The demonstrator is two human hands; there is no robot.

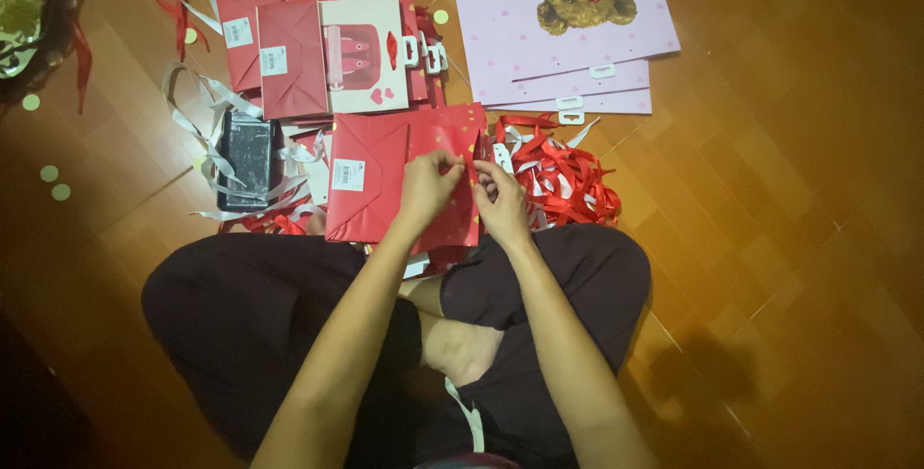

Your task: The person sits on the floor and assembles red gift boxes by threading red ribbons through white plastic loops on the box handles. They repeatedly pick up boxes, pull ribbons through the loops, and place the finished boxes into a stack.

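A flat red paper gift bag [385,176] with small gold hearts lies on the wooden floor in front of my crossed legs. My left hand [430,185] pinches its upper right edge. My right hand [500,202] meets it there, fingers closed at the same edge, close to a red ribbon end. Just to the right of the bag lies a heap of red satin ribbons [563,176]. Whether the ribbon is threaded through the bag is too small to tell.
More flat red and cream gift bags [327,55] are piled behind. Pink bags with a teddy bear picture [568,36] lie at the back right. A dark box [248,152] sits among white ribbons [197,108] on the left. Round paper dots lie scattered on the floor.
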